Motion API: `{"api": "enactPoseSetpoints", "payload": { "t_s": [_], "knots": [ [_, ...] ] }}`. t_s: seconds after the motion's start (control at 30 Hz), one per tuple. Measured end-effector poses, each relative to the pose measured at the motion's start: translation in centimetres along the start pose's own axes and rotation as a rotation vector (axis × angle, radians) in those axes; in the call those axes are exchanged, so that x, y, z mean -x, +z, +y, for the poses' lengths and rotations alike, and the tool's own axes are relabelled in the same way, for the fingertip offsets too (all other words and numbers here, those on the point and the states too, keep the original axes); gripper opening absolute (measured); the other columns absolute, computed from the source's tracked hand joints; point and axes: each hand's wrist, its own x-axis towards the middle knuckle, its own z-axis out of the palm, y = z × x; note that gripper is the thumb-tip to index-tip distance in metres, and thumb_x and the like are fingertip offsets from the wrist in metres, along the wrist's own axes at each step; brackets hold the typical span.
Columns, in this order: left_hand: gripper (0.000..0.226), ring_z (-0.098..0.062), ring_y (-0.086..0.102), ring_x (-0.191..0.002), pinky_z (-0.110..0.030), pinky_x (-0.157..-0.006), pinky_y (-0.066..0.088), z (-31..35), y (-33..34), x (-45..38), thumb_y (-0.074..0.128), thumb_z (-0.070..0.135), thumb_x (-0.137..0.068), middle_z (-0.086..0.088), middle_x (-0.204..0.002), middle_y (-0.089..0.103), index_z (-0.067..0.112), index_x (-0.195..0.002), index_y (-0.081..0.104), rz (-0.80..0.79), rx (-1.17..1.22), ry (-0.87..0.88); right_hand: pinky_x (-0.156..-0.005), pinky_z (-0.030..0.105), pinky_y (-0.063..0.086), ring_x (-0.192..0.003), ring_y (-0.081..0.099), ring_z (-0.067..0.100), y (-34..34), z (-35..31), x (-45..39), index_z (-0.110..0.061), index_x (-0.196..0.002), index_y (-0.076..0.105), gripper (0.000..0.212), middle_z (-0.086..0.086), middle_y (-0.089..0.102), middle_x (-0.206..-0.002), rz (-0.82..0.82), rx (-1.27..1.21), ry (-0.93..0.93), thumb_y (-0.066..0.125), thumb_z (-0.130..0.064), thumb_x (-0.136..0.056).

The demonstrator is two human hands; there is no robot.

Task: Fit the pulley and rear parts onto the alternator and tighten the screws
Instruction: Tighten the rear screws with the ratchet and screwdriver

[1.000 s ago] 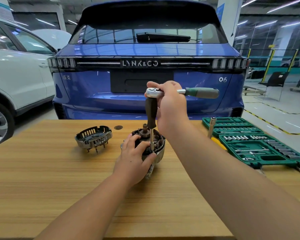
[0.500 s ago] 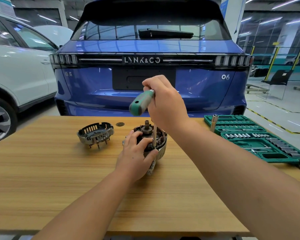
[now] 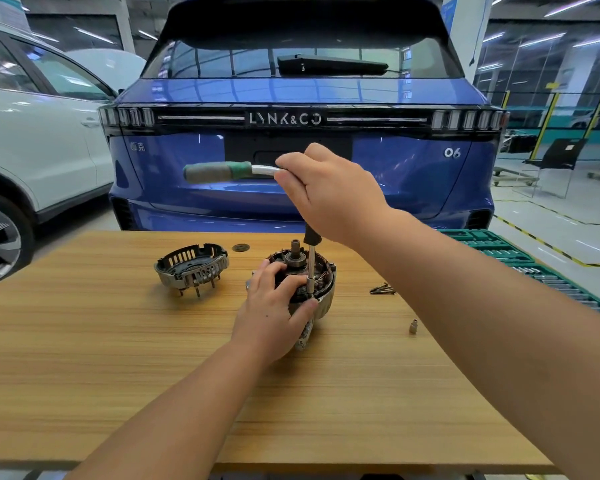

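**Workshop setting behind the bench**

A wooden table (image 3: 84, 358) fills the near field. Beyond its far edge stands a blue car (image 3: 302, 161), tail toward the viewer; a white car (image 3: 39, 143) stands to the left. The pale floor (image 3: 551, 216) at right carries yellow-and-black striped lines. Yellow posts (image 3: 548, 123) and glass partitions lie far right, beneath ceiling strip lights (image 3: 568, 5).
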Motion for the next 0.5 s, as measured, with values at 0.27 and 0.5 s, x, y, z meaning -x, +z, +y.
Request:
{"api": "enactPoseSetpoints", "payload": {
  "t_s": [0.27, 0.5],
  "knots": [
    [0.046, -0.004, -0.005, -0.148, -0.052, -0.112, 0.032, -0.2, 0.2, 0.0, 0.048, 0.061, -0.095, 0.011, -0.158, 0.018, 0.043, -0.137, 0.046, 0.008, 0.005, 0.008, -0.051, 0.03, 0.029, -0.057, 0.04, 0.022, -2.5, -0.3, -3.1, -0.02, -0.067, 0.043, 0.03, 0.001, 0.047, -0.064, -0.3, -0.006, 0.236, 0.041, -0.029, -0.096],
    [0.047, -0.005, -0.007, -0.149, -0.054, -0.114, 0.029, -0.4, 0.2, -0.2, 0.047, 0.062, -0.095, 0.013, -0.158, 0.016, 0.047, -0.139, 0.043, -0.015, 0.002, -0.001, -0.067, 0.032, 0.061, -0.069, 0.07, 0.025, -4.4, 0.4, -2.3, -0.013, -0.088, 0.056, 0.02, 0.011, 0.076, -0.085, -0.402, -0.493, 0.651, 0.045, -0.021, -0.102]
  ]
}}
